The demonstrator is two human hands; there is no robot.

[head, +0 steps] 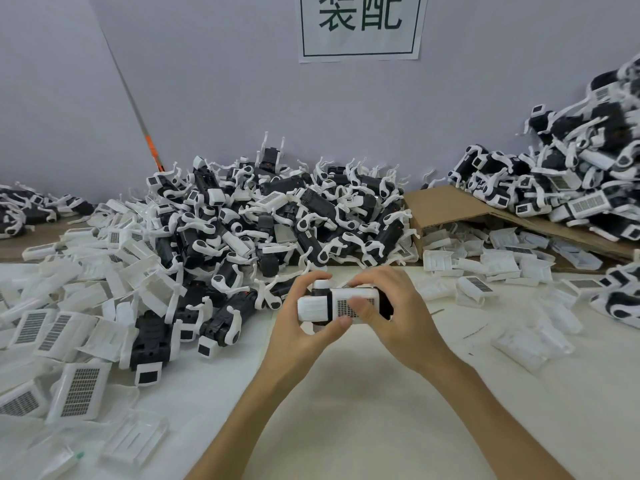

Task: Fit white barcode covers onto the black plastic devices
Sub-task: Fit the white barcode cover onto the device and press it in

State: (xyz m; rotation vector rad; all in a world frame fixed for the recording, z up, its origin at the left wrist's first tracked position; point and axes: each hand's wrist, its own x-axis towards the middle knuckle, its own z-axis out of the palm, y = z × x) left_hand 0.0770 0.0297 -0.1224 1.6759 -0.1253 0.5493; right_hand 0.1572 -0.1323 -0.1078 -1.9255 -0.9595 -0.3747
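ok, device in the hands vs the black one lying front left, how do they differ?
The held device carries a white barcode cover; the lying device shows its bare black body. The held one is off the table, sideways, gripped by the left hand and right hand; the lying one rests among loose covers, end toward the camera. Both have a white end cap.

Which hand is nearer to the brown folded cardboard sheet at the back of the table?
Right. The right hand is in front of the brown folded cardboard sheet, near its left end; the left hand is farther to the left.
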